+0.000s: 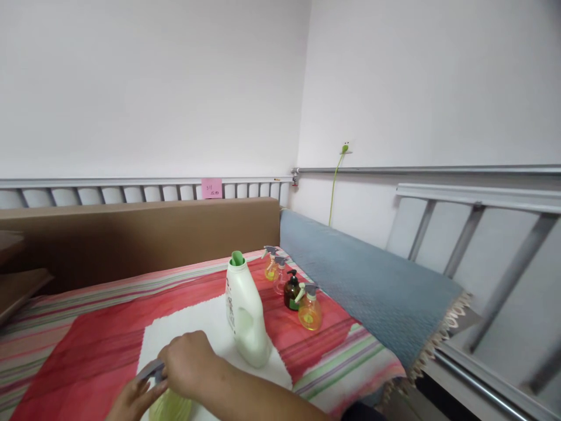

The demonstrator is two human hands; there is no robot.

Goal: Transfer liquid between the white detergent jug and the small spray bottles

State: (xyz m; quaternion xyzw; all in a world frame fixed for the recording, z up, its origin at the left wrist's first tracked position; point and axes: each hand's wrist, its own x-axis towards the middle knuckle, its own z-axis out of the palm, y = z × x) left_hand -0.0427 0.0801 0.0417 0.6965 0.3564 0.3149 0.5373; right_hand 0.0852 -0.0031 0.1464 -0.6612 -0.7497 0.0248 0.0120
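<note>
At the bottom of the view, a round spray bottle [170, 406] with yellowish contents and a grey spray head is partly cut off by the frame. My right hand [187, 358] is closed on the head from above, its fingertips mostly hidden. From the left, my left hand [135, 399] pinches the grey head with thumb and fingers. A white cloth [188, 321] lies under the work. On it, beyond my right forearm, stands a large pale green detergent jug [248, 310], upright and uncapped, with a green spout showing in its mouth.
Right of the jug stand an orange spray bottle [310, 313], a dark pump bottle [291, 292], a clear spray bottle [279, 280] and a yellow spray bottle [270, 269]. A brown board [144, 234] borders the back; a blue padded cover [363, 263] borders the right.
</note>
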